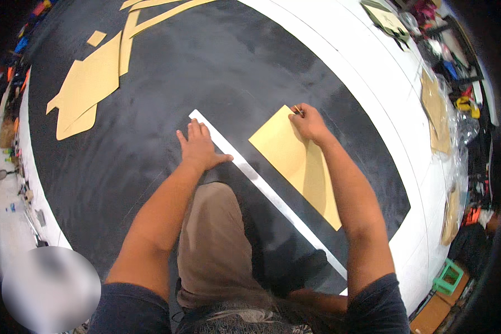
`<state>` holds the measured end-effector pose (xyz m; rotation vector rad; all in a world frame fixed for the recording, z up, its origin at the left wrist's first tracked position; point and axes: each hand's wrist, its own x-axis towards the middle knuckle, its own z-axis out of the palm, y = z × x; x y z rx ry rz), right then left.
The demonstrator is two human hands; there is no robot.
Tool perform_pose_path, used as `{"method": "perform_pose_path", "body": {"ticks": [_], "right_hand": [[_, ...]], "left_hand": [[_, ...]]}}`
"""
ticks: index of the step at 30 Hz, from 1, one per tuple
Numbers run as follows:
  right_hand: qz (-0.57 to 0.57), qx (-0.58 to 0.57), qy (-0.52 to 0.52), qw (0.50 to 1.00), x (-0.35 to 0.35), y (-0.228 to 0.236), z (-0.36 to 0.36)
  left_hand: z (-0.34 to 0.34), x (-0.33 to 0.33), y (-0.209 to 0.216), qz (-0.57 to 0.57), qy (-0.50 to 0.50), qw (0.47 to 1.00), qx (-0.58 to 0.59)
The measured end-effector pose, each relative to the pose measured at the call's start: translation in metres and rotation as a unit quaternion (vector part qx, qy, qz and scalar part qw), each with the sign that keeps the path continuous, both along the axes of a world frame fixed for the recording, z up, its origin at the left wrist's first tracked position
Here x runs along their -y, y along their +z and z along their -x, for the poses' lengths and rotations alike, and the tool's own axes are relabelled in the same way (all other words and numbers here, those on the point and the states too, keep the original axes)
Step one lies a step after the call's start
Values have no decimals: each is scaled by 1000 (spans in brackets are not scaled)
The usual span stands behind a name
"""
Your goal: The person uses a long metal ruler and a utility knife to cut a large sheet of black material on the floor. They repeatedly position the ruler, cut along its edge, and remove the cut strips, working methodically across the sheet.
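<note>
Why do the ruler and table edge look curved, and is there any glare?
Head view: fisheye lens bends the metal ruler and the white table edge toward the rim; soft sheen on the black surface; left hand and right hand sharp; a blurred patch sits lower left.

Black sheet (150,145) — matt, faintly dusty, perhaps cloth. On it, a smooth, satiny metal ruler (267,192); beside the ruler, matt tan card (298,161) — stiff paper.

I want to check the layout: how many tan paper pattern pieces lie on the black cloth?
About 5: one under the right hand, the yellow pattern piece; a large tan piece far left; a small scrap; two long strips at top. Overlaps may hide more.
</note>
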<state>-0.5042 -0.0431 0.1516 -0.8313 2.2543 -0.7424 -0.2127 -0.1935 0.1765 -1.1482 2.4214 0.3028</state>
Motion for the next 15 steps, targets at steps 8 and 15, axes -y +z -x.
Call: {"method": "perform_pose_path", "body": {"ticks": [8,15], "right_hand": [[7,-55,-11,998,61,-17,-54],[-10,-122,-17,992,61,-15,-69]], "left_hand": [[-6,1,-2,-5,9,1000,-25],[-1,2,1,-3,7,999,-47]]}}
